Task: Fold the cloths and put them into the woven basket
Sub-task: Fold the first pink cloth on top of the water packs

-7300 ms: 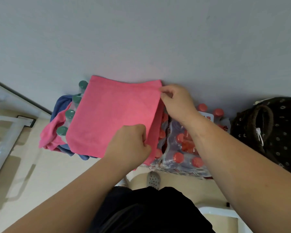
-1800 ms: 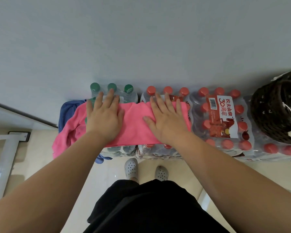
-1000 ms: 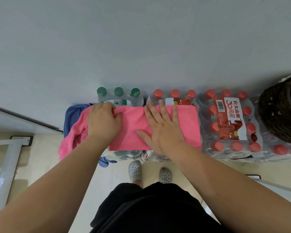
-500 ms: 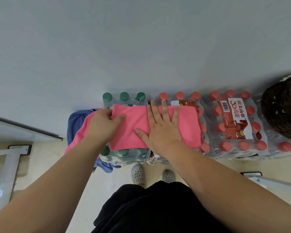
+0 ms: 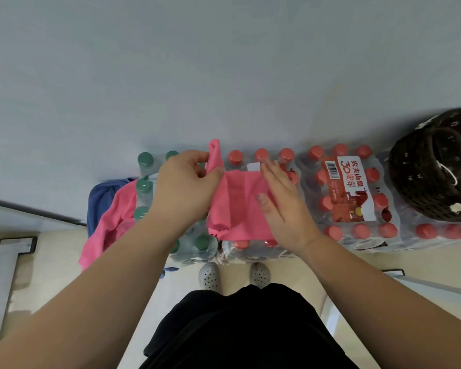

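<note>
A folded pink cloth (image 5: 237, 206) lies on top of the shrink-wrapped bottle packs. My left hand (image 5: 186, 187) pinches its left edge and has lifted that edge up and over toward the right. My right hand (image 5: 280, 201) lies flat with straight fingers on the cloth's right part, pressing it down. The dark woven basket (image 5: 434, 169) stands on the packs at the far right, apart from both hands. A second pink cloth (image 5: 109, 222) and a blue cloth (image 5: 101, 198) hang crumpled over the left end of the packs.
Packs of red-capped bottles (image 5: 341, 198) and green-capped bottles (image 5: 144, 187) stand against a grey wall. My feet in grey clogs (image 5: 210, 275) stand on the beige floor just below them. A pale frame (image 5: 0, 262) lies at the left.
My left hand has lifted the cloth's left edge and carried it rightward, folding it over. My right hand has stayed flat on the cloth. The view shifted slightly left.
</note>
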